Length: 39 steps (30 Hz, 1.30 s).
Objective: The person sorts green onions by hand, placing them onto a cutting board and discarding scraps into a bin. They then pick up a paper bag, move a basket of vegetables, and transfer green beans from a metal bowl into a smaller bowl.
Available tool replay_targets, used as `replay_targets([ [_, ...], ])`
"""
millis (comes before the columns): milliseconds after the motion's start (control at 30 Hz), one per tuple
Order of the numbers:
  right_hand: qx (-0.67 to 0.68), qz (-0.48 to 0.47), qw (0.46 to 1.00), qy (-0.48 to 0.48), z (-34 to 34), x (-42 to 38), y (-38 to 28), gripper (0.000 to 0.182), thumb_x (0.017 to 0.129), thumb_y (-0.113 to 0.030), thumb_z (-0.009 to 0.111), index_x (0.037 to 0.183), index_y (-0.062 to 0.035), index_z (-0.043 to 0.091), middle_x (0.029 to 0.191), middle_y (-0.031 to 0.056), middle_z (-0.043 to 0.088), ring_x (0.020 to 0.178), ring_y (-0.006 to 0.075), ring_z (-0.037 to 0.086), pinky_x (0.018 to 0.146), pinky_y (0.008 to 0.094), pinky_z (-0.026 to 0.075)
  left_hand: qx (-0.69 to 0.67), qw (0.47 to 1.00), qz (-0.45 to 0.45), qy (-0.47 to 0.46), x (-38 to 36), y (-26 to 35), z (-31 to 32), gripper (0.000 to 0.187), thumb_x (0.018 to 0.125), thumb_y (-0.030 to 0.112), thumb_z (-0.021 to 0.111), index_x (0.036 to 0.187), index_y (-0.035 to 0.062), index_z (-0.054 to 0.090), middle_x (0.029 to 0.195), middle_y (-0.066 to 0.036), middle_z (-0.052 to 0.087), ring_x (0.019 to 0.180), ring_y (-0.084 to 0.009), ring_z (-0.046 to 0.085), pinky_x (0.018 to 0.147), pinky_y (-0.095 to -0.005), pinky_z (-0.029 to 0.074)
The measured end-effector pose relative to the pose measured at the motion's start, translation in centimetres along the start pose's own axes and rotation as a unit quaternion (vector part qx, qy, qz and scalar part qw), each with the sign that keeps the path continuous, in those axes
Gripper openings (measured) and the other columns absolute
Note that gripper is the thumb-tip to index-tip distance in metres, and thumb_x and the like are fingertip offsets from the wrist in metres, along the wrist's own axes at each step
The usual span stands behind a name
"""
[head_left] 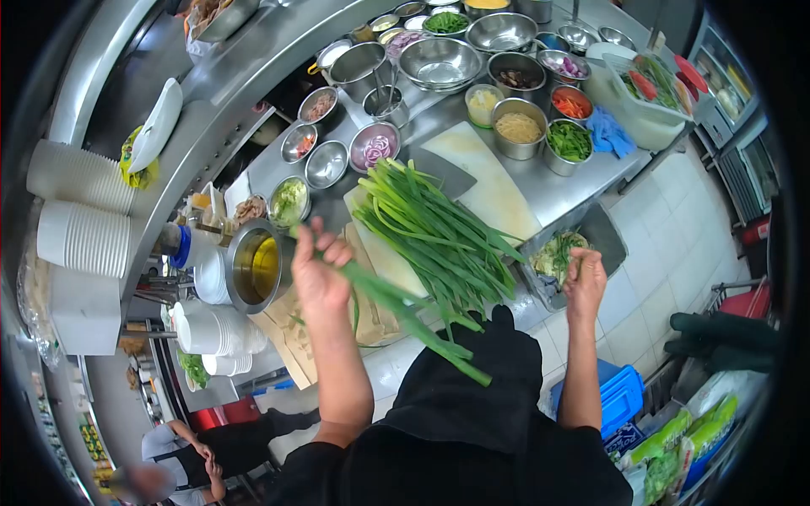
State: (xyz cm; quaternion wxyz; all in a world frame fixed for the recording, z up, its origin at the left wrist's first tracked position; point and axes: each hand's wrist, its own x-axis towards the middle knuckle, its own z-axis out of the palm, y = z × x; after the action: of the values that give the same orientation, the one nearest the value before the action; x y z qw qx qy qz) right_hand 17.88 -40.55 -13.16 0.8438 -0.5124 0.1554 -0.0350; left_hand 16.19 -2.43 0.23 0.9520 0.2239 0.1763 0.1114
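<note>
My left hand (323, 268) is closed round a few green onion stalks (396, 302), whose green ends trail down to the right in front of my apron. Just beyond it, a large heap of green onions (434, 228) lies across the white cutting boards (498, 190), leaves pointing toward me. On the right, my right hand (585, 282) has its fingers curled together beside a sink (607, 236) that contains pale and green trimmings (555, 255). Whether anything is pinched in those fingers cannot be made out.
Metal bowls of chopped ingredients, including sliced red onion (375, 150), line the counter's far side. A pot of yellow oil (260, 268) stands left, near stacked white bowls (215, 329). Brown cardboard (291, 337) lies at the near edge. Another person (198, 455) is at lower left.
</note>
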Motion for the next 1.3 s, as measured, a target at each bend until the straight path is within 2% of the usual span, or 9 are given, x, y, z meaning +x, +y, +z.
replay_targets([
  [300,-0.468,0.051,0.879,0.076,-23.1,16.3,17.9,0.055,0.089,-0.044,0.048,0.120,0.0015,0.046,0.099,0.0149,0.059,0.082,0.0201,0.057,0.071,0.0320,0.045,0.111,0.986,-0.049,0.113,13.8,-6.9,-8.3,0.040,0.092,0.033,0.045,0.121,0.0068,0.039,0.113,-0.015,0.046,0.096,-0.0283,0.047,0.088,-0.0414,0.038],
  [467,-0.663,0.056,0.746,0.036,-21.5,14.8,19.7,0.090,0.083,-0.048,0.054,0.141,-0.0054,0.000,0.138,0.0326,0.019,0.128,0.0455,0.020,0.104,0.0434,0.023,0.206,0.967,0.066,0.135,10.2,-5.7,-10.8,0.050,0.089,0.032,0.052,0.125,0.0011,0.038,0.127,-0.018,0.042,0.112,-0.0302,0.045,0.095,-0.0408,0.037],
  [533,-0.630,-0.001,0.774,0.057,-22.2,13.3,20.7,0.086,0.083,-0.045,0.055,0.141,-0.0049,0.006,0.136,0.0335,0.021,0.127,0.0473,0.022,0.104,0.0450,0.024,0.387,0.890,0.137,0.201,8.8,-3.6,-14.0,0.040,0.086,0.026,0.057,0.116,-0.0010,0.051,0.112,-0.017,0.057,0.101,-0.0267,0.055,0.083,-0.0410,0.045],
  [667,-0.614,-0.008,0.789,-0.014,-22.1,8.1,23.4,0.080,0.083,-0.047,0.053,0.140,-0.0033,0.017,0.137,0.0310,0.025,0.126,0.0415,0.027,0.103,0.0423,0.026,0.805,0.453,0.206,0.322,8.1,2.5,-20.3,0.028,0.072,0.025,0.064,0.088,0.0018,0.065,0.091,-0.016,0.064,0.078,-0.0274,0.062,0.075,-0.0385,0.049],
  [767,-0.649,0.067,0.749,-0.113,-19.0,3.3,23.3,0.071,0.085,-0.044,0.052,0.137,-0.0019,0.026,0.134,0.0313,0.031,0.126,0.0401,0.031,0.103,0.0395,0.027,0.864,0.329,0.187,0.333,8.9,4.1,-22.4,0.029,0.068,0.026,0.066,0.086,0.0030,0.065,0.090,-0.017,0.064,0.077,-0.0336,0.061,0.076,-0.0392,0.048],
  [1000,-0.624,0.149,0.712,-0.287,-9.1,-1.6,17.8,0.062,0.085,-0.041,0.054,0.129,0.0010,0.041,0.121,0.0288,0.048,0.108,0.0378,0.052,0.093,0.0386,0.039,0.848,0.427,0.102,0.297,9.2,7.8,-23.6,0.037,0.064,0.030,0.069,0.089,0.0025,0.066,0.088,-0.017,0.065,0.087,-0.0271,0.062,0.076,-0.0355,0.049],
  [1100,-0.598,0.141,0.634,-0.470,-2.3,-4.9,11.7,0.064,0.082,-0.046,0.055,0.124,0.0013,0.046,0.113,0.0263,0.054,0.105,0.0358,0.054,0.089,0.0382,0.042,0.748,0.601,0.065,0.275,8.3,9.0,-22.5,0.031,0.070,0.027,0.067,0.088,0.0018,0.065,0.087,-0.014,0.064,0.084,-0.0227,0.061,0.072,-0.0348,0.050],
  [1167,-0.601,0.095,0.547,-0.575,3.8,-6.9,6.4,0.062,0.081,-0.048,0.057,0.119,0.0006,0.051,0.099,0.0213,0.062,0.094,0.0306,0.060,0.081,0.0341,0.046,0.499,0.851,0.056,0.152,8.0,9.5,-21.7,0.028,0.082,0.021,0.055,0.103,0.0022,0.059,0.088,-0.010,0.062,0.073,-0.0200,0.060,0.067,-0.0346,0.049],
  [1300,-0.474,-0.045,0.603,-0.641,14.6,-8.4,1.6,0.038,0.086,-0.037,0.053,0.104,-0.0041,0.059,0.087,0.0153,0.063,0.079,0.0277,0.061,0.072,0.0332,0.047,0.386,0.922,-0.009,0.028,3.9,11.1,-12.2,0.030,0.092,0.019,0.041,0.116,0.0026,0.049,0.084,-0.007,0.057,0.066,-0.0157,0.054,0.062,-0.0313,0.047],
])
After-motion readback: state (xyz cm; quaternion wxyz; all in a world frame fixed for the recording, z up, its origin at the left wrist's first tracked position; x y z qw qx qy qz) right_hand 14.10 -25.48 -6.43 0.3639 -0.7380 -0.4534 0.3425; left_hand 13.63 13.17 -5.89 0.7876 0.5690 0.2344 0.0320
